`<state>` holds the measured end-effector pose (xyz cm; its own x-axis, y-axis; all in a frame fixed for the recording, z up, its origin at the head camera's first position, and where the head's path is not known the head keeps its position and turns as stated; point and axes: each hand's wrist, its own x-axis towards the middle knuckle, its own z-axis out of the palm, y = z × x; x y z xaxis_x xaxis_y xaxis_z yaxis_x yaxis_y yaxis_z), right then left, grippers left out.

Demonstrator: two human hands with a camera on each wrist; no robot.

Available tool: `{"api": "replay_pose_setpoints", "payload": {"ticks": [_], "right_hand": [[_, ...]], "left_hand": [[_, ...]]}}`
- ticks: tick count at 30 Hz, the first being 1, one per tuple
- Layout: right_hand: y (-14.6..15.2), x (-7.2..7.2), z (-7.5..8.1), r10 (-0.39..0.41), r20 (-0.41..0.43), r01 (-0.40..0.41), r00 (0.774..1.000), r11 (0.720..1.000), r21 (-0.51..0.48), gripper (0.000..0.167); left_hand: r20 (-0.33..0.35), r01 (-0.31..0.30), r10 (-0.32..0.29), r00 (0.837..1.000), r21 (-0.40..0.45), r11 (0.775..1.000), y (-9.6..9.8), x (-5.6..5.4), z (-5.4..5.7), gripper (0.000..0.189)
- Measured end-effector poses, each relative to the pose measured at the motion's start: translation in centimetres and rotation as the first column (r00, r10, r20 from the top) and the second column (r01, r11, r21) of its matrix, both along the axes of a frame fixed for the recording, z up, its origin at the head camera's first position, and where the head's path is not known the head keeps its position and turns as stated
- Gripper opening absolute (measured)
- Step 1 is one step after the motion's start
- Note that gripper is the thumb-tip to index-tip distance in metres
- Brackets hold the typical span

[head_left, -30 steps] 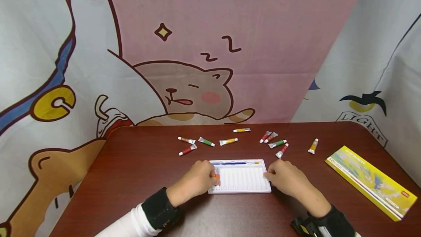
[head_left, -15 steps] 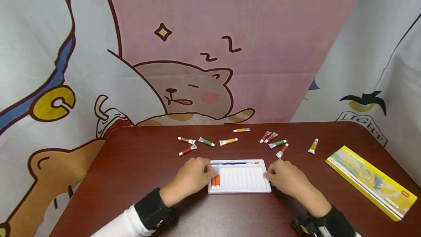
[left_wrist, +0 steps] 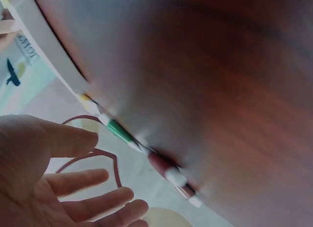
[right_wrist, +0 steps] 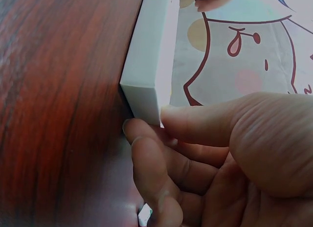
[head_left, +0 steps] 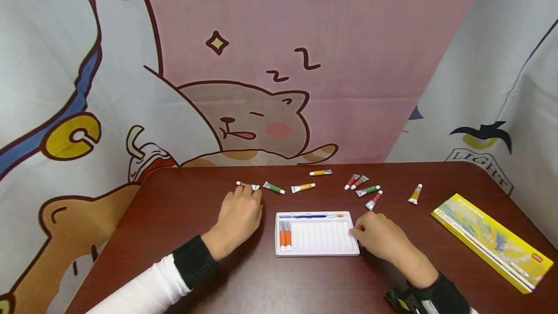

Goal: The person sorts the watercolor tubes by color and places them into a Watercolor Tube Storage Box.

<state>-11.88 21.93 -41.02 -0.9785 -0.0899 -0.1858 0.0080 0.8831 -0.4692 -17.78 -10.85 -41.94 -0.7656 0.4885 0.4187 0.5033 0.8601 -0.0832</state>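
Observation:
My left hand (head_left: pixel 237 217) is over the table at the left, fingers extended toward a brown paint tube (head_left: pixel 246 185). In the left wrist view its fingers are spread and hold nothing; a red paint tube (left_wrist: pixel 160 163) lies beyond them, hidden under the hand in the head view. With thumb and fingers, my right hand (head_left: pixel 378 235) pinches the right edge of a white plastic tray (head_left: pixel 324 237). Two orange paint tubes (head_left: pixel 285 237) lie side by side in the tray's leftmost slots. A blue paintbrush (head_left: pixel 305 216) rests in the groove along its far side.
Beyond the tray lie a green tube (head_left: pixel 274 188), a yellow tube (head_left: pixel 303 187) and another yellow one (head_left: pixel 320 172). Several red, brown and green tubes (head_left: pixel 368 190) cluster farther right, with an ochre tube (head_left: pixel 415 194) apart. A yellow box (head_left: pixel 492 241) lies at the right.
My left hand has let go of an orange tube in the tray and moved left and away from me to the loose tubes. The right hand stays at the tray's edge.

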Motion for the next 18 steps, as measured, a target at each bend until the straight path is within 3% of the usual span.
{"api": "replay_pose_setpoints", "payload": {"ticks": [5,10,14,18], "right_hand": [[0.0,0.0,0.1,-0.005,0.008,0.005,1.000,1.000,0.004,0.032],[0.0,0.0,0.1,-0.004,0.006,0.004,1.000,1.000,0.005,0.032],[0.0,0.0,0.0,-0.004,0.006,0.004,1.000,1.000,0.003,0.034],[0.0,0.0,0.0,0.000,0.002,0.000,1.000,1.000,0.004,0.033]], "left_hand": [[-0.019,-0.032,0.030,0.999,-0.089,0.996,-0.5,-1.3,-0.2,0.015],[0.008,-0.069,0.070,0.998,-0.103,0.992,-0.8,-2.2,-0.3,0.010],[0.084,-0.088,0.095,0.992,-0.082,0.993,-0.9,-2.6,-0.3,0.013],[0.201,-0.112,0.116,0.973,-0.034,0.993,-0.9,-2.8,-0.2,0.014]]}}
